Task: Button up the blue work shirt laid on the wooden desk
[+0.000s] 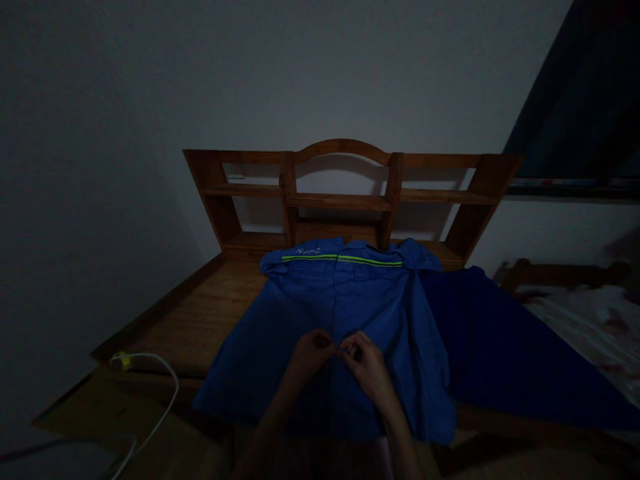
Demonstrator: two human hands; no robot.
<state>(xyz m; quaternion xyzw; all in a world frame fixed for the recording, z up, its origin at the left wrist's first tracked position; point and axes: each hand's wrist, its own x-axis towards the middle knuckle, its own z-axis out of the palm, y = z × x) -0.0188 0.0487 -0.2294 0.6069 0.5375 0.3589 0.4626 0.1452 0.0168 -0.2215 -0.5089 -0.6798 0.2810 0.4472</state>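
Observation:
A blue work shirt [370,293] lies spread out with its front up and its collar toward the headboard. It has a yellow-green stripe across the chest and white letters above the stripe on the left. Over the lower part of the front opening, my left hand [311,353] pinches the shirt's edge between thumb and fingertips. My right hand [367,365] is closed just beside it, fingers curled and pinching the cloth at the same seam. The fingertips nearly meet. Dim light hides whatever small fastening lies between them.
Behind the shirt stands a wooden headboard [340,200] with open shelves. Dark blue cloth [490,340] lies to the right on the wooden bed boards [210,310]. A white cable [173,397] hangs over the left edge. Patterned bedding [590,327] is at far right.

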